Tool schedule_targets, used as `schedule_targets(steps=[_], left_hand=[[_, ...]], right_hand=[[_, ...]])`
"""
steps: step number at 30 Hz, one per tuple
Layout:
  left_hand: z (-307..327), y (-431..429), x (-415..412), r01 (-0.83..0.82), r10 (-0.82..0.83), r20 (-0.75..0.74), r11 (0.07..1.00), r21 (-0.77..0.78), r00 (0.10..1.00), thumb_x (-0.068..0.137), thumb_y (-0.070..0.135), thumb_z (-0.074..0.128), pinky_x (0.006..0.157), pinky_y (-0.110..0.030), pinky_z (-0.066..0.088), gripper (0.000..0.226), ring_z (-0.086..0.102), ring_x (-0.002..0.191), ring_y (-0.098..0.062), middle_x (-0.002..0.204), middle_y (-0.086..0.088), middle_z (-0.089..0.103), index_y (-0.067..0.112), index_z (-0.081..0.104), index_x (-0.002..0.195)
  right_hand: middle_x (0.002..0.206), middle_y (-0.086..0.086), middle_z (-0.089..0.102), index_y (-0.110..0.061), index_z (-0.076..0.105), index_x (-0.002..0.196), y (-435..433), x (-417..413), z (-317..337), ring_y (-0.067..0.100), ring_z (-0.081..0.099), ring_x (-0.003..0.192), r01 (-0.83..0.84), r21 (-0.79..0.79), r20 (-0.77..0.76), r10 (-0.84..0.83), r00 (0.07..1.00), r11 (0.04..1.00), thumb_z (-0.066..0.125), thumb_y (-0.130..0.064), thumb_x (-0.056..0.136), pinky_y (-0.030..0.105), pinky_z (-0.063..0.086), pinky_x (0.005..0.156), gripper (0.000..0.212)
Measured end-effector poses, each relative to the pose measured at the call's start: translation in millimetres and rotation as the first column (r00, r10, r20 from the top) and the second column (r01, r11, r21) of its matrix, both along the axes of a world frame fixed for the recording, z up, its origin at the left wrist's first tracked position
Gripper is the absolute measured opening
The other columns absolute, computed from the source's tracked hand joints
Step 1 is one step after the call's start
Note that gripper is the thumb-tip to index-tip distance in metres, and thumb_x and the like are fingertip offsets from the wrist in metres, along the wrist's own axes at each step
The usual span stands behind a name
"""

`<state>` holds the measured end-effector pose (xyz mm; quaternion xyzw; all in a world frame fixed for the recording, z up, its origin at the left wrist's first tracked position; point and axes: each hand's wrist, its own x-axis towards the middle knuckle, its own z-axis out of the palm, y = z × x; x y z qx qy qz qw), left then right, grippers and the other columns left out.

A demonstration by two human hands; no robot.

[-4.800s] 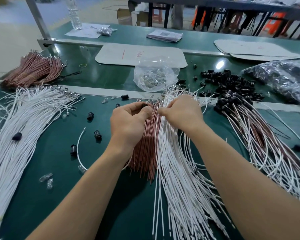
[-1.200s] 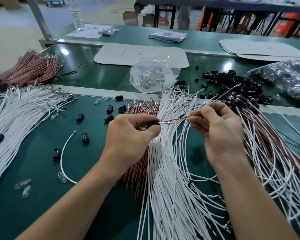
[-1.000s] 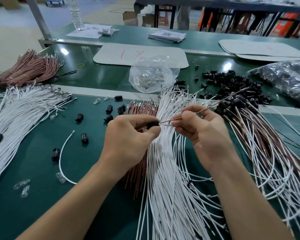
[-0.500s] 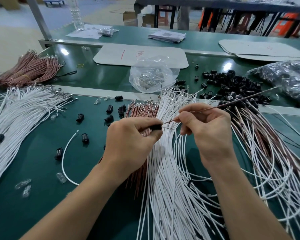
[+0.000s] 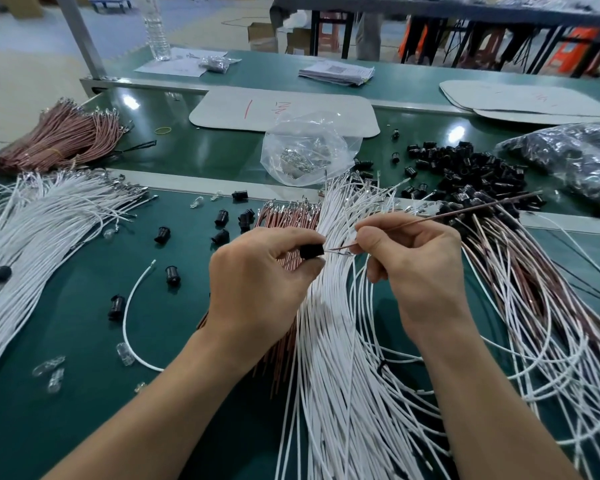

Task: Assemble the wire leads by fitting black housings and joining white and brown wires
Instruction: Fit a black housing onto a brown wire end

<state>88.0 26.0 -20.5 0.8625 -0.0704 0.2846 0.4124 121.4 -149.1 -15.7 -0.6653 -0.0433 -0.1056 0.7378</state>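
My left hand (image 5: 257, 282) pinches a small black housing (image 5: 311, 251) between thumb and fingers above the wire piles. My right hand (image 5: 416, 265) pinches a brown wire (image 5: 482, 208) near its metal tip, which points at the housing's opening; the wire's free end sticks out to the upper right. Under both hands lie a fan of white wires (image 5: 333, 358) and a row of brown wires (image 5: 284, 216) with metal terminals.
Loose black housings (image 5: 465, 174) are heaped at the back right beside a dark bag (image 5: 568, 157). A clear bag of terminals (image 5: 309, 150) sits behind. White wires (image 5: 32, 237) and brown wires (image 5: 56, 136) lie left. Finished leads (image 5: 534, 289) spread right. Small clear bulbs (image 5: 49, 368) lie near left.
My right hand has slid left along the brown wire, bringing its tip up to the housing in my left hand. The wire's free end has swung out to the right.
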Motion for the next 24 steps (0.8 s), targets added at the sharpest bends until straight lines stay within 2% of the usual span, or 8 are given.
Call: schedule_targets(steps=[8,11,13,16,17,19,22,24], left_hand=[[-4.1,1.2,3.4,0.07,-0.073,-0.03,0.995,-0.07,0.997,0.076,0.018,0.091,0.081,-0.019,0.057,0.03,0.071,0.086,0.005,0.094,0.018,0.079,0.028,0.083,0.103],[-6.5,-0.9,4.3,0.152,-0.157,-0.047,0.983,-0.101,0.987,0.082,0.026,0.086,0.081,-0.024,0.06,0.027,0.072,0.088,0.007,0.099,0.019,0.079,0.026,0.081,0.108],[-6.2,-2.5,4.7,0.192,-0.198,-0.049,0.976,-0.099,0.979,0.084,0.031,0.08,0.078,-0.027,0.061,0.029,0.073,0.087,0.005,0.102,0.022,0.077,0.029,0.077,0.113],[-7.6,-3.7,6.8,0.145,-0.156,-0.1,0.983,-0.109,0.983,0.088,0.032,0.077,0.072,-0.031,0.061,0.022,0.073,0.08,-0.003,0.094,0.022,0.076,0.032,0.074,0.11],[-8.0,-4.0,8.1,0.13,-0.156,-0.144,0.976,-0.172,0.977,0.09,0.029,0.077,0.072,-0.031,0.062,0.01,0.074,0.078,-0.005,0.088,0.019,0.077,0.031,0.077,0.1],[-7.5,-5.2,10.0,0.09,-0.188,-0.237,0.925,-0.369,0.953,0.096,0.022,0.073,0.071,-0.027,0.061,0.011,0.076,0.078,-0.008,0.083,0.013,0.078,0.031,0.075,0.091],[-3.3,-3.9,13.6,0.041,-0.283,-0.306,0.791,-0.61,0.909,0.103,0.018,0.061,0.08,-0.027,0.061,0.012,0.076,0.092,-0.012,0.093,0.004,0.08,0.017,0.071,0.099],[-0.6,-3.6,15.7,0.039,-0.377,-0.311,0.688,-0.725,0.873,0.105,0.016,0.056,0.084,-0.025,0.061,0.013,0.076,0.098,-0.011,0.094,0.003,0.08,0.012,0.068,0.102]], right_hand=[[0.068,0.015,0.073,-0.006,0.079,0.081,0.2,1.7,-1.7,0.015,0.048,0.038,-0.08,0.125,-0.092,0.092,0.992,0.989,0.073,0.002,0.088,0.021,0.041,0.041,0.012],[0.065,0.01,0.071,-0.011,0.08,0.078,0.6,1.8,-3.3,0.016,0.051,0.04,-0.137,0.102,-0.093,0.147,0.985,0.985,0.076,-0.001,0.084,0.022,0.041,0.043,0.013],[0.066,0.008,0.07,-0.014,0.081,0.076,1.2,0.9,-3.1,0.015,0.053,0.042,-0.186,0.094,-0.105,0.195,0.975,0.978,0.079,-0.013,0.079,0.022,0.042,0.045,0.004],[0.079,0.01,0.075,-0.013,0.082,0.087,-1.8,0.6,-1.9,0.015,0.059,0.051,-0.266,0.178,-0.199,0.3,0.933,0.947,0.076,-0.044,0.074,0.022,0.044,0.051,0.034],[0.085,0.012,0.076,-0.01,0.08,0.094,-3.0,1.6,-1.1,0.016,0.06,0.054,-0.257,0.246,-0.239,0.316,0.918,0.935,0.072,-0.052,0.076,0.023,0.046,0.054,0.046],[0.095,0.016,0.078,-0.006,0.076,0.105,-6.7,3.5,-2.0,0.018,0.064,0.061,-0.218,0.298,-0.286,0.305,0.908,0.929,0.067,-0.052,0.085,0.025,0.05,0.06,0.052],[0.091,0.014,0.078,-0.011,0.078,0.093,-2.9,1.1,-2.6,0.019,0.068,0.065,-0.216,0.046,-0.27,0.221,0.937,0.975,0.072,-0.016,0.092,0.028,0.052,0.064,0.008],[0.08,0.01,0.078,-0.017,0.08,0.085,4.5,-2.7,-4.7,0.02,0.07,0.061,-0.239,-0.18,-0.201,0.202,0.958,0.954,0.078,-0.011,0.086,0.027,0.053,0.058,0.006]])
